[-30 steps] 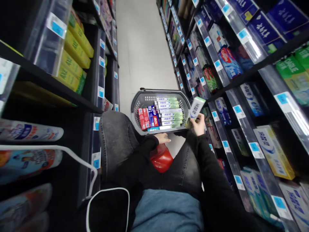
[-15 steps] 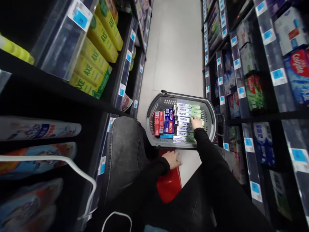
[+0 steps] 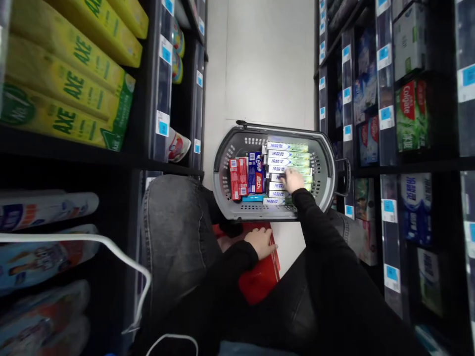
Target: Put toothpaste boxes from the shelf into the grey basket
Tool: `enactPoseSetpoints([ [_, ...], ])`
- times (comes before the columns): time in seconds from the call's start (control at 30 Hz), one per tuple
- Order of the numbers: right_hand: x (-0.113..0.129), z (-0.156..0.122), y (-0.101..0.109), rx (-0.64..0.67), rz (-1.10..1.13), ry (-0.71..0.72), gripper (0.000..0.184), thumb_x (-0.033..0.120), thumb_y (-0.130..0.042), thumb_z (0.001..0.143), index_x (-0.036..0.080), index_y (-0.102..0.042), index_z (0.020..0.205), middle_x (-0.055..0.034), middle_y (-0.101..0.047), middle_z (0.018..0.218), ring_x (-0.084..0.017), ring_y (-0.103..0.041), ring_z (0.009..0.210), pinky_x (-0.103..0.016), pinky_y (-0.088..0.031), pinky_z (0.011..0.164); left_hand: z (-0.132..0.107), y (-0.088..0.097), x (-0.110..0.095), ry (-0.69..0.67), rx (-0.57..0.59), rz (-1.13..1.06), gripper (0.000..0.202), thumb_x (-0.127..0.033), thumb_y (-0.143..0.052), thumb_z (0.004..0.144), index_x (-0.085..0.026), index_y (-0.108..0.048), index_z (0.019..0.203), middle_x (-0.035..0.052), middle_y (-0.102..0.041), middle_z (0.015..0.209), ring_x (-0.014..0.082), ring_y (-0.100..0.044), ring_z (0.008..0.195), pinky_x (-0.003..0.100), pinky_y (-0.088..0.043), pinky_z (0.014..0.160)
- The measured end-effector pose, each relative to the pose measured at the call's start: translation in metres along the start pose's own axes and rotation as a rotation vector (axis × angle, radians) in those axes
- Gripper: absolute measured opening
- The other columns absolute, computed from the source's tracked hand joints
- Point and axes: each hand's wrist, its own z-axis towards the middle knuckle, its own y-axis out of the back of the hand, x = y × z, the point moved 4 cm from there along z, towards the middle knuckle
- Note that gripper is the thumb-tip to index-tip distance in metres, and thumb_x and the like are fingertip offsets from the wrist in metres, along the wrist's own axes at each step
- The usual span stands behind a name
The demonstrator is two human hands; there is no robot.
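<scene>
A grey basket [image 3: 230,210] stands on the floor ahead of my knees. In its right half lie several white and green toothpaste boxes [image 3: 284,154], stacked in a row. My right hand [image 3: 294,181] reaches into the basket, its bent fingers closed about one of the middle boxes; the fingertips are partly hidden. Left of that row are red boxes [image 3: 238,178] and a dark blue and red box [image 3: 256,173], with a light blue box [image 3: 253,198] below. My left hand [image 3: 261,242], fingers spread, rests on a red glossy thing [image 3: 260,279] between my legs.
Shelves flank the narrow aisle. Yellow AXE packs [image 3: 74,84] stand on the left, Colgate boxes [image 3: 411,116] on the right. A white cable [image 3: 111,244] loops at lower left. The pale floor [image 3: 267,64] runs ahead; the basket's handle [image 3: 345,178] is near the right shelf.
The view has shifted, and the basket appears slightly higher and further left. My right hand has moved a little left over the toothpaste boxes. My left hand stays by the red thing.
</scene>
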Motion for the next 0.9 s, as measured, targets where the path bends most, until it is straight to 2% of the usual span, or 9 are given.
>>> enactPoseSetpoints([
  [0.1, 0.017, -0.041, 0.007, 0.104, 0.081, 0.116, 0.029, 0.035, -0.068, 0.079, 0.017, -0.063, 0.1, -0.011, -0.067, 0.099, -0.023, -0.06, 0.092, -0.031, -0.046, 0.082, 0.001, 0.002, 0.001, 0.016, -0.005, 0.052, 0.064, -0.05, -0.044, 0.088, -0.014, -0.044, 0.142, 0.0163, -0.052, 0.135, 0.0371, -0.05, 0.121, 0.044, -0.041, 0.101],
  [0.17, 0.009, -0.08, 0.016, 0.109, 0.128, 0.13, 0.031, 0.039, -0.069, 0.078, 0.02, -0.063, 0.102, -0.0074, -0.067, 0.098, -0.021, -0.061, 0.093, -0.029, -0.046, 0.083, 0.003, 0.004, 0.002, 0.029, -0.01, 0.102, 0.063, -0.048, -0.042, 0.09, -0.013, -0.043, 0.143, 0.0164, -0.051, 0.136, 0.0366, -0.05, 0.121, 0.043, -0.041, 0.101],
  [0.27, -0.043, -0.155, 0.039, -0.194, 0.329, 0.014, 0.032, 0.041, -0.05, 0.09, 0.021, -0.057, 0.113, -0.0077, -0.064, 0.109, -0.02, -0.059, 0.1, -0.033, -0.045, 0.091, 0.01, 0.005, 0.001, 0.027, -0.009, 0.169, 0.065, -0.048, -0.04, 0.091, -0.012, -0.04, 0.145, 0.0174, -0.049, 0.138, 0.0364, -0.05, 0.122, 0.041, -0.039, 0.102],
  [0.3, -0.071, -0.186, 0.047, -0.388, 0.416, -0.096, 0.033, 0.04, -0.043, 0.093, 0.02, -0.055, 0.116, -0.0088, -0.063, 0.112, -0.02, -0.058, 0.102, -0.035, -0.045, 0.093, 0.012, 0.005, 0.001, 0.022, -0.006, 0.187, 0.065, -0.048, -0.04, 0.092, -0.011, -0.04, 0.145, 0.0177, -0.049, 0.138, 0.0362, -0.05, 0.123, 0.04, -0.039, 0.103],
  [0.37, -0.135, -0.255, 0.048, -0.7, 0.405, -0.517, 0.038, 0.037, -0.037, 0.093, 0.017, -0.05, 0.123, -0.013, -0.059, 0.116, -0.023, -0.057, 0.105, -0.04, -0.045, 0.094, 0.017, 0.004, 0.0, 0.011, -0.005, 0.212, 0.065, -0.048, -0.04, 0.091, -0.011, -0.04, 0.145, 0.0176, -0.05, 0.138, 0.0353, -0.051, 0.123, 0.04, -0.038, 0.103],
  [0.43, -0.19, -0.316, 0.031, -0.65, 0.202, -0.955, 0.045, 0.034, -0.04, 0.089, 0.01, -0.046, 0.126, -0.0199, -0.053, 0.124, -0.027, -0.051, 0.117, -0.043, -0.042, 0.098, 0.02, 0.003, 0.002, 0.01, -0.017, 0.225, 0.064, -0.048, -0.04, 0.091, -0.012, -0.041, 0.144, 0.0169, -0.051, 0.138, 0.0338, -0.052, 0.122, 0.039, -0.038, 0.104],
  [0.53, -0.245, -0.377, 0.005, -0.591, 0.141, -1.173, 0.058, 0.028, -0.047, 0.083, -0.003, -0.039, 0.131, -0.0322, -0.044, 0.131, -0.037, -0.042, 0.126, -0.051, -0.036, 0.102, 0.022, 0.001, 0.006, 0.025, -0.039, 0.236, 0.065, -0.049, -0.039, 0.09, -0.012, -0.042, 0.143, 0.0168, -0.05, 0.139, 0.0318, -0.053, 0.123, 0.037, -0.039, 0.103],
  [0.73, -0.311, -0.416, -0.021, -0.446, 0.197, -1.309, 0.045, 0.031, -0.046, 0.086, 0.001, -0.055, 0.119, -0.0304, -0.059, 0.111, -0.036, -0.057, 0.109, -0.048, -0.045, 0.092, 0.028, 0.002, 0.016, 0.066, -0.073, 0.244, 0.068, -0.05, -0.039, 0.088, -0.01, -0.044, 0.142, 0.0163, -0.053, 0.137, 0.0277, -0.054, 0.123, 0.033, -0.04, 0.102],
  [0.9, -0.328, -0.422, -0.021, -0.473, 0.145, -1.227, 0.045, 0.034, -0.048, 0.087, 0.007, -0.055, 0.122, -0.0255, -0.057, 0.122, -0.032, -0.05, 0.122, -0.044, -0.038, 0.103, 0.03, 0.003, 0.021, 0.095, -0.086, 0.256, 0.068, -0.051, -0.04, 0.086, -0.009, -0.047, 0.139, 0.0155, -0.058, 0.133, 0.0257, -0.056, 0.122, 0.03, -0.041, 0.101],
])
